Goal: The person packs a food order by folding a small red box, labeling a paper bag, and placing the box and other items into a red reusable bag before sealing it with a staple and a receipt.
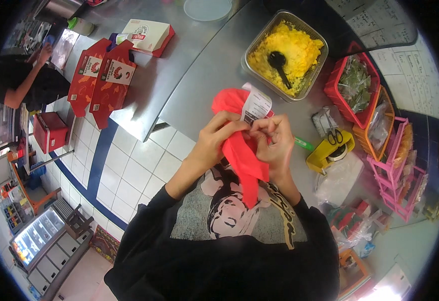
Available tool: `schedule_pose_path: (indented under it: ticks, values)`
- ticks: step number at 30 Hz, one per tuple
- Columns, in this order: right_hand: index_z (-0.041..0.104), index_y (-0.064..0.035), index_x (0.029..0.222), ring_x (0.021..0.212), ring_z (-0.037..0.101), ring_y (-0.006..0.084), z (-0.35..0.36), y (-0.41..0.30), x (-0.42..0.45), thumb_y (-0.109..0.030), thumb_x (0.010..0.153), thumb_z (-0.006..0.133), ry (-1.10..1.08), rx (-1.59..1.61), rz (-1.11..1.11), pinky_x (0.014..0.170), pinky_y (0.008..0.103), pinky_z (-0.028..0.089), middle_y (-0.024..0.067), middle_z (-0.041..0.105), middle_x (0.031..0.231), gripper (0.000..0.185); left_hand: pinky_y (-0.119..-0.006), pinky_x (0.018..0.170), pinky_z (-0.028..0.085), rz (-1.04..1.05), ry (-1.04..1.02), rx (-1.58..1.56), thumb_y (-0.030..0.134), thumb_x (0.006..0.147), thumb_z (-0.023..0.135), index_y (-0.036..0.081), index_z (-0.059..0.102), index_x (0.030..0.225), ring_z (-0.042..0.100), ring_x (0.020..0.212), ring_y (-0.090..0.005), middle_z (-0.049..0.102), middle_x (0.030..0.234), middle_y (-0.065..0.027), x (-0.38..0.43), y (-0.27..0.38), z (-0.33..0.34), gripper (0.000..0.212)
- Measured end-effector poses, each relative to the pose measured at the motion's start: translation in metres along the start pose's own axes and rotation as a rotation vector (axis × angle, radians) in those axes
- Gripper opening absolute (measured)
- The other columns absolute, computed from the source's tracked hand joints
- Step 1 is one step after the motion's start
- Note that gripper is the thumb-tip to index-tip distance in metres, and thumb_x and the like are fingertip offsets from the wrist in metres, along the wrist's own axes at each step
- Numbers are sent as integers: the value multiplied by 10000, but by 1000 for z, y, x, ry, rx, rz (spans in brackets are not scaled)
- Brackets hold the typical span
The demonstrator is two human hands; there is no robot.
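Observation:
A red plastic bag (228,101) rests at the near edge of the steel table, its gathered neck and loose ends hanging down in front of my shirt. My left hand (219,133) pinches the bag's neck from the left. On the right, my right hand (274,141) has its fingers bent at the same spot, against the bag and the lower end of a printed paper slip (258,103). The fingertips of both hands nearly meet, and what lies between them is partly hidden. The slip stands up from the bag and bears writing.
A metal tray (248,73) of yellow food with a black spoon (277,62) is beyond the bag. Right are a green marker (303,143), scissors (334,136), a yellow tape dispenser (317,160) and baskets (336,94). Left lie red cartons (110,88) and a box (144,34); a co-worker's arm (27,82) shows far left.

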State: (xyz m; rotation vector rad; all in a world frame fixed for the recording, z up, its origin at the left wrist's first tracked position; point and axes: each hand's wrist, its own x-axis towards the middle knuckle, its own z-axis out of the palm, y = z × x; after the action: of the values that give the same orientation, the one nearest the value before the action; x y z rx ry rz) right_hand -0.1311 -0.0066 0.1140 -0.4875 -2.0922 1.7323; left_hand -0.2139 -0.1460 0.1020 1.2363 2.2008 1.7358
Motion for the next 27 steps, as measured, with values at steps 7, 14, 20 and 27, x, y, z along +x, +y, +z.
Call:
schedule_pose_path:
  ticks: [7,14,20,27]
  values:
    - [329,-51,805,658,504,86,3,14,-1,162,768,496,69,110,-84,620,211,449,82,590,721,273,-327,729,515,-21,-35,20,33,720,700,57,663,1000,618,864,-273,576,986,-113,-1,2,1,284]
    - [259,-77,797,683,354,79,1,-6,-7,140,873,452,-24,69,-60,642,184,360,69,523,793,300,-326,745,516,45,23,121,23,679,745,49,680,976,601,886,-255,503,1023,-114,-8,5,6,305]
    - [360,-48,785,705,412,89,2,-3,-9,153,782,546,21,167,-41,632,214,400,22,505,756,274,-341,758,525,24,121,94,-6,651,771,42,690,924,598,879,-246,414,1073,-111,-10,6,14,288]
    - [544,3,924,755,546,118,-8,-12,-8,56,838,618,-69,213,82,654,258,473,58,567,802,125,-343,783,532,43,76,35,-48,659,774,49,694,920,604,922,-251,417,1104,-104,-8,2,6,290]
